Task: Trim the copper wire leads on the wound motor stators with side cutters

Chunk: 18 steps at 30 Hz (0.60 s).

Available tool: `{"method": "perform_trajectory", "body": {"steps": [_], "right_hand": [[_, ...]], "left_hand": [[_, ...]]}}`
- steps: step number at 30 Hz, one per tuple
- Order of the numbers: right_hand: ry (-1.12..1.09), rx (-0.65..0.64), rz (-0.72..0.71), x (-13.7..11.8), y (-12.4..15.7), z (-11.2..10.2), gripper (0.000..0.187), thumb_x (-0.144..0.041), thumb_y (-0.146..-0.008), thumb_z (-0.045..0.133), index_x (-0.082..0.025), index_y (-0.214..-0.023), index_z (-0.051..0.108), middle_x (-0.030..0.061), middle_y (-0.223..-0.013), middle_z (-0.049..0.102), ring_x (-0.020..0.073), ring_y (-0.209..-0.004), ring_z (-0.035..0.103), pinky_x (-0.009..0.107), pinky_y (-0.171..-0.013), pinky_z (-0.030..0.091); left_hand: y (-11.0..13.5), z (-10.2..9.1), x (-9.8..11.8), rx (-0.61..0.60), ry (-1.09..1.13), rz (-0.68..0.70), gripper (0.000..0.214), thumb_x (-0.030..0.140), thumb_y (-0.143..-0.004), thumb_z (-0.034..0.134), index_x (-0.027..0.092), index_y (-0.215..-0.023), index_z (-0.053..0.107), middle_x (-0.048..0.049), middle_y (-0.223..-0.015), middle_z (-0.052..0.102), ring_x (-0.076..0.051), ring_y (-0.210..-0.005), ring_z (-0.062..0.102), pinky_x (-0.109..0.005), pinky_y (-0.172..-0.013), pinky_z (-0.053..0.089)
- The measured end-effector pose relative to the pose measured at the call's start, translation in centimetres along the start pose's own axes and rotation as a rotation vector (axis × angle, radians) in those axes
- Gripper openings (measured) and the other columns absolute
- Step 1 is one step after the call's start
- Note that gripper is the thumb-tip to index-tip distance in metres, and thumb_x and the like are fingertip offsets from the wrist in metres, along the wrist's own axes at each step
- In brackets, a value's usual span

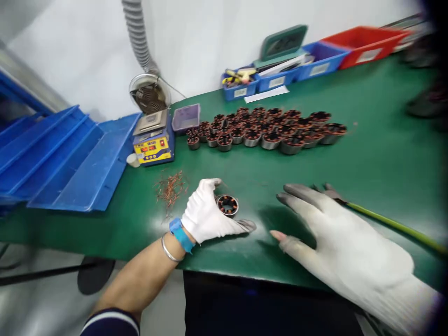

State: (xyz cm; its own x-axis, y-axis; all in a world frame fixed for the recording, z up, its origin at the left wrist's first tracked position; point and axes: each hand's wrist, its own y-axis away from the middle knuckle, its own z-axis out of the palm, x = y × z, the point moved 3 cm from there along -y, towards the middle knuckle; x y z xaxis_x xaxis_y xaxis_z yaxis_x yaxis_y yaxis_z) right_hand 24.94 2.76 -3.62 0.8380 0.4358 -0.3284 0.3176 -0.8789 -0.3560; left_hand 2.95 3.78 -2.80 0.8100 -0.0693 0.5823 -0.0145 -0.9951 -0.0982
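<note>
My left hand (206,214), in a white glove, curls around a small round motor stator (227,205) with copper windings, resting on the green table mat (367,154) near the front edge. My right hand (336,242), also gloved with the thumb tip bare, hovers flat and spread over the mat to the right, holding nothing. A thin tool with a green-yellow handle (385,221) lies just beyond its fingers. Several more stators (266,128) stand grouped in the middle of the table.
A pile of cut copper wire bits (170,189) lies left of my left hand. A blue-yellow solder pot unit (153,140) and fume hose (138,35) stand at back left, blue trays (66,156) beside them. Blue and red bins (315,58) line the back wall.
</note>
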Motion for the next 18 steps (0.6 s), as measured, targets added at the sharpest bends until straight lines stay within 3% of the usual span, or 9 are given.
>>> {"method": "perform_trajectory", "body": {"steps": [3, 6, 9, 14, 18], "right_hand": [[-0.113, -0.405, 0.14, -1.7, -3.6, 1.2, 0.05, -0.057, -0.082, 0.052, -0.03, -0.122, 0.061, 0.005, -0.119, 0.068, 0.0303, -0.096, 0.067, 0.04, -0.067, 0.05], [-0.21, -0.647, 0.151, -2.8, -6.5, 2.8, 0.036, -0.054, -0.084, 0.05, -0.027, -0.101, 0.067, 0.0023, -0.097, 0.072, 0.0246, -0.085, 0.067, 0.033, -0.063, 0.043], [-0.251, -0.665, 0.109, -2.4, -7.5, 4.0, 0.031, -0.043, -0.089, 0.043, -0.022, -0.083, 0.064, 0.0023, -0.083, 0.069, 0.0184, -0.072, 0.062, 0.028, -0.057, 0.037], [0.003, -0.538, 0.124, -0.4, -7.1, 4.1, 0.029, -0.041, -0.088, 0.044, -0.021, -0.077, 0.061, 0.0045, -0.072, 0.066, 0.0183, -0.061, 0.055, 0.03, -0.054, 0.031], [-0.284, -0.561, 0.132, -1.4, -7.5, 4.0, 0.033, -0.05, -0.086, 0.049, -0.023, -0.094, 0.065, 0.0037, -0.085, 0.071, 0.0188, -0.071, 0.062, 0.028, -0.059, 0.04]], "left_hand": [[-0.7, -0.4, -0.5, -0.16, 0.035, 0.021, 0.084, 0.059, -0.053, 0.083, 0.021, -0.122, 0.054, -0.0082, -0.113, 0.067, -0.029, -0.1, 0.068, -0.041, -0.09, 0.056], [-1.1, -0.4, -0.7, -0.232, -0.016, 0.072, 0.055, 0.054, -0.065, 0.076, 0.022, -0.107, 0.063, -0.0063, -0.104, 0.069, -0.029, -0.095, 0.069, -0.041, -0.083, 0.057], [-1.3, -0.2, -0.6, -0.237, -0.052, 0.152, 0.051, 0.054, -0.07, 0.074, 0.022, -0.108, 0.065, -0.0055, -0.101, 0.068, -0.028, -0.092, 0.068, -0.04, -0.08, 0.057], [-1.2, 0.4, -0.5, -0.241, -0.075, 0.22, 0.064, 0.057, -0.076, 0.07, 0.027, -0.131, 0.056, -0.0045, -0.106, 0.066, -0.027, -0.093, 0.068, -0.038, -0.081, 0.057], [-1.1, 0.6, -0.6, -0.252, -0.134, 0.211, 0.076, 0.056, -0.079, 0.065, 0.028, -0.146, 0.041, -0.0068, -0.109, 0.066, -0.029, -0.094, 0.068, -0.042, -0.08, 0.057]]}}
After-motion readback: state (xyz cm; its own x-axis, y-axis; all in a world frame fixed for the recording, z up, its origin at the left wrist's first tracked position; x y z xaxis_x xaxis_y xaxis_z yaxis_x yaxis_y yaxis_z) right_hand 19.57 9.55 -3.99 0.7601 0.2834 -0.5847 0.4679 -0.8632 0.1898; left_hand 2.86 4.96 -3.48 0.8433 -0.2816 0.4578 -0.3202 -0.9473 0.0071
